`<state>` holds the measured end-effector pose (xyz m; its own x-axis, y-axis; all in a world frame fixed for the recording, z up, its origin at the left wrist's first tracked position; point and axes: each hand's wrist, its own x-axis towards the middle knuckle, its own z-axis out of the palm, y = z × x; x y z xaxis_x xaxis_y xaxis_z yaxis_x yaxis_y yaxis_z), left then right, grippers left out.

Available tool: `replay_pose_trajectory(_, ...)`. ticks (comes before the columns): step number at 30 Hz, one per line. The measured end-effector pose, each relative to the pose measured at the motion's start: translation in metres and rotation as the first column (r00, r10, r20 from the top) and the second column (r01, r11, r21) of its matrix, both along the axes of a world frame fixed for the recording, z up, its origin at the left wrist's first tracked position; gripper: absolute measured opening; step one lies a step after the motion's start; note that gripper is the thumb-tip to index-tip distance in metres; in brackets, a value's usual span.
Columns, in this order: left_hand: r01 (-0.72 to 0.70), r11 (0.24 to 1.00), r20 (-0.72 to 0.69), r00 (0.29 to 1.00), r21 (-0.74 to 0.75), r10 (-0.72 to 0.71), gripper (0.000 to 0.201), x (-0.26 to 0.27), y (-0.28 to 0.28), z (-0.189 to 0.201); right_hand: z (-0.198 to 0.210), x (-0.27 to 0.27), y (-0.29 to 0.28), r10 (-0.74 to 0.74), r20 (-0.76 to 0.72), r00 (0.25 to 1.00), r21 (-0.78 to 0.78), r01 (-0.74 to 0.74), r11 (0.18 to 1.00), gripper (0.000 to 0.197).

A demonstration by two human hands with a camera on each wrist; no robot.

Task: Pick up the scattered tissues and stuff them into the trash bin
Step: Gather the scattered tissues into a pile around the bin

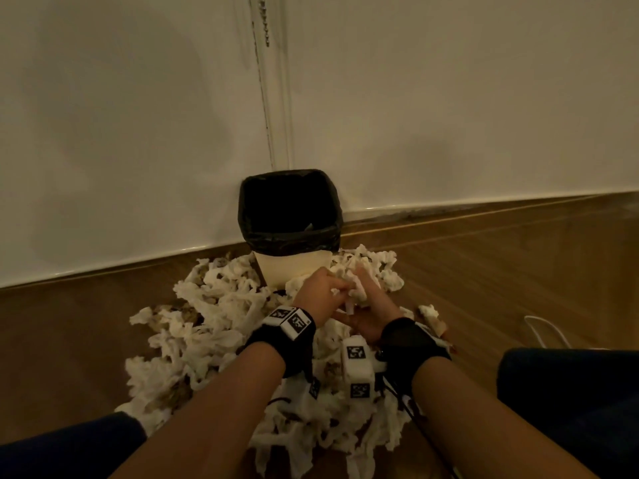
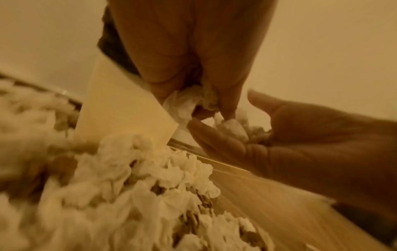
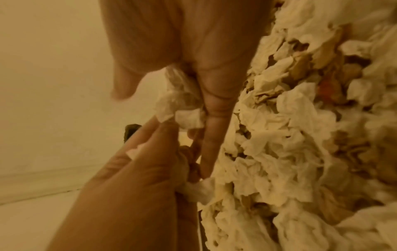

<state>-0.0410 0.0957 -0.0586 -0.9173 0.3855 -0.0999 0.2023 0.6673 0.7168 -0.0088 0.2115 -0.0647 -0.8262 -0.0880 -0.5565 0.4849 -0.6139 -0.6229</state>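
Note:
A cream trash bin (image 1: 294, 267) with a black liner (image 1: 262, 202) stands against the wall, its mouth open. Crumpled white tissues (image 1: 214, 305) lie heaped on the floor around its base and toward me. Both hands meet just in front of the bin. My left hand (image 1: 340, 288) grips a wad of tissues (image 2: 184, 105) with curled fingers. My right hand (image 1: 363, 285) lies beside and under it, palm turned up, with fairly straight fingers (image 3: 212, 118) cupping more tissue (image 2: 234, 129). In the right wrist view the left hand (image 3: 139, 169) comes in from the lower left.
A pale wall and baseboard (image 1: 449, 205) run behind the bin. Bare wooden floor (image 1: 484, 271) stretches to the right, with a white cable (image 1: 546, 330) on it. My knees in dark blue (image 1: 570, 392) flank the pile.

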Motion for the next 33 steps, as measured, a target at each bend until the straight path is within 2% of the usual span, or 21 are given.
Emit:
replay_pose_trajectory(2, 0.139, 0.984, -0.005, 0.99, -0.114, -0.14, 0.021, -0.006, -0.003, 0.005, 0.001, -0.006, 0.0, 0.005, -0.028, 1.0, 0.096, -0.003, 0.995, 0.027)
replay_pose_trajectory(4, 0.177, 0.983, 0.001, 0.984, -0.039, -0.177, 0.022, -0.011, -0.007, 0.012, 0.002, -0.011, 0.004, -0.049, -0.001, 0.999, 0.151, 0.049, 0.987, 0.021)
replay_pose_trajectory(6, 0.01, 0.973, 0.134, 0.99, 0.229, -0.042, 0.027, -0.016, -0.014, 0.018, 0.003, -0.015, 0.013, -0.153, 0.02, 0.988, 0.093, 0.15, 0.984, 0.022)
replay_pose_trajectory(7, -0.11, 0.933, 0.229, 0.973, 0.343, 0.031, 0.025, -0.017, -0.018, 0.02, 0.004, -0.017, 0.017, -0.203, 0.027, 0.979, 0.045, 0.202, 0.978, 0.025)
replay_pose_trajectory(8, -0.206, 0.899, 0.295, 0.951, 0.387, 0.091, 0.019, -0.018, -0.023, 0.021, 0.005, -0.02, 0.02, -0.231, 0.028, 0.972, 0.018, 0.231, 0.973, 0.027)
replay_pose_trajectory(9, -0.241, 0.897, 0.299, 0.945, 0.372, 0.13, 0.012, -0.02, -0.028, 0.02, 0.008, -0.022, 0.021, -0.23, 0.024, 0.973, 0.015, 0.23, 0.973, 0.025)
replay_pose_trajectory(11, -0.272, 0.895, 0.254, 0.949, 0.353, 0.188, 0.026, -0.02, -0.034, 0.016, 0.012, -0.025, 0.021, -0.168, 0.018, 0.986, 0.078, 0.166, 0.983, 0.01)
replay_pose_trajectory(12, -0.291, 0.888, 0.221, 0.95, 0.357, 0.223, 0.038, -0.019, -0.035, 0.015, 0.015, -0.025, 0.019, -0.137, 0.031, 0.99, 0.12, 0.132, 0.984, 0.014)
replay_pose_trajectory(14, -0.327, 0.89, 0.127, 0.945, 0.319, 0.302, 0.057, -0.018, -0.037, 0.012, 0.02, -0.025, 0.016, -0.118, 0.069, 0.991, 0.149, 0.107, 0.983, 0.042)
replay_pose_trajectory(16, -0.366, 0.893, 0.083, 0.931, 0.262, 0.357, 0.06, -0.017, -0.036, 0.01, 0.025, -0.024, 0.014, -0.14, 0.11, 0.984, 0.101, 0.129, 0.986, 0.057)
replay_pose_trajectory(19, -0.422, 0.875, 0.067, 0.906, 0.238, 0.418, 0.063, -0.02, -0.034, 0.014, 0.027, -0.022, 0.011, -0.225, 0.154, 0.962, 0.113, 0.209, 0.971, 0.049)
replay_pose_trajectory(21, -0.491, 0.831, 0.072, 0.868, 0.26, 0.491, 0.064, -0.022, -0.032, 0.019, 0.029, -0.024, 0.009, -0.274, 0.16, 0.948, 0.142, 0.252, 0.957, 0.041)
replay_pose_trajectory(23, -0.555, 0.772, 0.104, 0.827, 0.31, 0.552, 0.062, -0.026, -0.032, 0.025, 0.036, -0.028, 0.005, -0.299, 0.165, 0.94, 0.179, 0.27, 0.946, 0.036)
replay_pose_trajectory(25, -0.58, 0.755, 0.093, 0.807, 0.306, 0.583, 0.053, -0.032, -0.032, 0.033, 0.049, -0.039, -0.001, -0.309, 0.133, 0.942, 0.189, 0.282, 0.941, 0.032)
replay_pose_trajectory(26, -0.585, 0.746, 0.099, 0.803, 0.319, 0.587, 0.048, -0.04, -0.033, 0.039, 0.059, -0.047, -0.004, -0.307, 0.089, 0.948, 0.183, 0.287, 0.94, 0.032)
replay_pose_trajectory(27, -0.575, 0.708, 0.142, 0.807, 0.41, 0.573, 0.047, -0.05, -0.034, 0.048, 0.069, -0.056, -0.008, -0.304, 0.041, 0.952, 0.17, 0.293, 0.941, 0.032)
replay_pose_trajectory(29, -0.54, 0.543, 0.258, 0.821, 0.643, 0.51, 0.053, -0.069, -0.035, 0.075, 0.092, -0.08, -0.014, -0.285, -0.053, 0.957, 0.116, 0.29, 0.95, 0.035)
replay_pose_trajectory(30, -0.539, 0.482, 0.314, 0.824, 0.691, 0.471, 0.053, -0.08, -0.038, 0.087, 0.104, -0.093, -0.017, -0.257, -0.099, 0.961, 0.076, 0.265, 0.961, 0.038)
replay_pose_trajectory(32, -0.531, 0.478, 0.385, 0.844, 0.699, 0.374, 0.05, -0.096, -0.04, 0.105, 0.122, -0.116, -0.023, -0.173, -0.169, 0.97, 0.033, 0.181, 0.983, 0.046)
replay_pose_trajectory(33, -0.522, 0.518, 0.404, 0.853, 0.678, 0.33, 0.047, -0.101, -0.042, 0.111, 0.128, -0.124, -0.025, -0.126, -0.18, 0.976, 0.044, 0.136, 0.99, 0.053)
